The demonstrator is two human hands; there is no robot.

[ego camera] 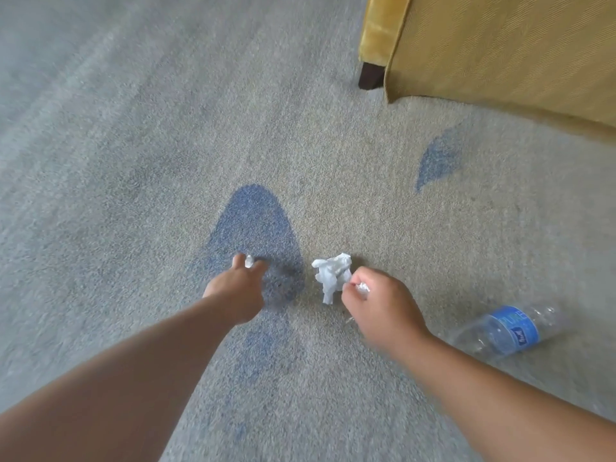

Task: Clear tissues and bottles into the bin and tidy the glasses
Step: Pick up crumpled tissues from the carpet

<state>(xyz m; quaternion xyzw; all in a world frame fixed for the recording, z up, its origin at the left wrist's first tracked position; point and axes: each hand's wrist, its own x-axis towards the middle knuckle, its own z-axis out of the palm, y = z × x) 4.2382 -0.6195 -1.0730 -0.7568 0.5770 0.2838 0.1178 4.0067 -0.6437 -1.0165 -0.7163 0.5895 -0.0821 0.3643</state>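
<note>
Head view: left hand [241, 285] pinches small white tissue scrap [248, 261], right hand [376, 301] pinches crumpled white tissue wad [333, 275], likely gathering both for disposal.

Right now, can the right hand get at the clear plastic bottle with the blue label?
Probably yes. The clear plastic bottle lies on bare grey carpet beside that forearm, nothing between. But the right hand pinches a small white tissue scrap in its fingers, so gripping may be awkward.
</note>
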